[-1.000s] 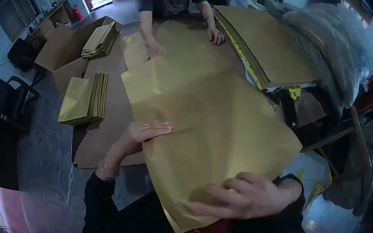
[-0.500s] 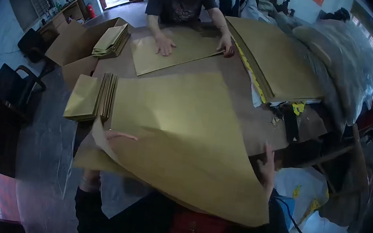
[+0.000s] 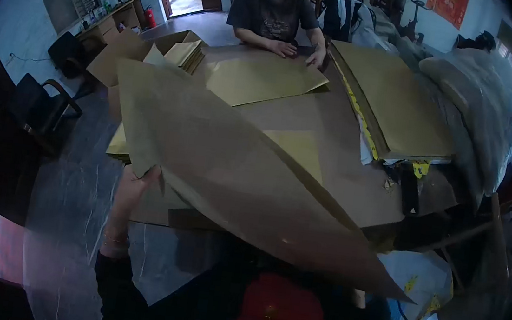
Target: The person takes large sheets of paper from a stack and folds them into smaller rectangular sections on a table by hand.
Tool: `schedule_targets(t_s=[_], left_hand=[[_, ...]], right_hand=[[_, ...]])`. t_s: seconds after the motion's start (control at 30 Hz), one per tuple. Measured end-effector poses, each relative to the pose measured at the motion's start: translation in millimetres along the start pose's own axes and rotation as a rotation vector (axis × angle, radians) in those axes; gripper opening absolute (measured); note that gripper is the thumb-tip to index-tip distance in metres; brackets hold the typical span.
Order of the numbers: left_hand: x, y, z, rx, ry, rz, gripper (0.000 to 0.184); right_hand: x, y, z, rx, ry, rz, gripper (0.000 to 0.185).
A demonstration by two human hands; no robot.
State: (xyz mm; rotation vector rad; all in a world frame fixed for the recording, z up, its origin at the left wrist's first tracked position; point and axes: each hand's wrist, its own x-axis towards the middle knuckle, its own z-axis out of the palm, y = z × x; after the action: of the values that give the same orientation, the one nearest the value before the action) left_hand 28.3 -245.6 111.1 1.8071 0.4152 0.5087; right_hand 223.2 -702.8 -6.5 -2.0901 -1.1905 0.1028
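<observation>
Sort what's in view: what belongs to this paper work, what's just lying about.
Likely in use:
large kraft paper sheet
co-worker's paper sheet
folded paper bundles
stacked flat sheets

Apparently just lying about:
fire extinguisher
black armchair
red wall poster

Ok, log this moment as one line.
left hand: holding brown paper sheet by edge | sheet: raised, bowed above table | right hand: mostly hidden | co-worker: hands at far sheet
</observation>
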Motion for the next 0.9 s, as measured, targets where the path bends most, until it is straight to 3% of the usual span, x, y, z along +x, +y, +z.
schedule_targets(t_s=[0.13, 0.27, 0.33, 0.4, 0.47, 0.57, 0.63, 0.7, 0.8, 0.87, 0.9], left_hand=[[-3.6, 26.5, -6.2, -0.091, 0.078, 0.035, 0.024], [18.7, 70.5, -29.3, -0.103, 0.040, -0.116, 0.031], [37.1, 93.5, -35.9, -0.099, 0.001, -0.148, 0.034], [56.4, 113.4, -32.8, -0.303, -0.135, -0.162, 0.039], [97.8, 110.7, -41.7, -0.334, -0.213, -0.202, 0.040], [142.2, 87.4, -37.4, -0.389, -0.310, -0.325, 0.042], [166.9, 48.4, -37.5, -0.352, -0.314, -0.421, 0.040], [180.4, -14.0, -32.3, -0.294, -0.249, -0.430, 0.038], [163.3, -81.6, -7.8, -0.307, -0.266, -0.508, 0.031], [152.2, -89.7, 21.9, 0.106, -0.313, -0.660, 0.024], [136.9, -101.0, 24.4, 0.104, -0.309, -0.669, 0.024]], right_hand=[[-9.6, -0.3, -9.3, 0.386, 0.073, 0.089, 0.031], [-22.5, 1.8, -23.5, 0.769, 0.153, 0.207, 0.034], [-2.0, 6.8, -59.8, 0.787, 0.310, -0.027, 0.041], [42.3, -41.3, -89.9, 0.948, 0.560, -0.049, 0.044], [75.9, 0.5, -123.5, 0.942, 0.386, 0.081, 0.040], [139.1, -25.3, -141.7, 0.908, 0.302, 0.334, 0.030], [171.4, 31.2, -127.0, 0.847, 0.223, 0.397, 0.030], [194.2, 103.6, -94.7, 0.493, 0.023, 0.434, 0.036], [189.1, 101.6, -58.5, 0.337, -0.015, 0.584, 0.041], [190.2, 175.1, -49.0, 0.260, -0.055, 0.646, 0.040], [183.5, 191.4, -38.4, 0.179, -0.074, 0.707, 0.040]])
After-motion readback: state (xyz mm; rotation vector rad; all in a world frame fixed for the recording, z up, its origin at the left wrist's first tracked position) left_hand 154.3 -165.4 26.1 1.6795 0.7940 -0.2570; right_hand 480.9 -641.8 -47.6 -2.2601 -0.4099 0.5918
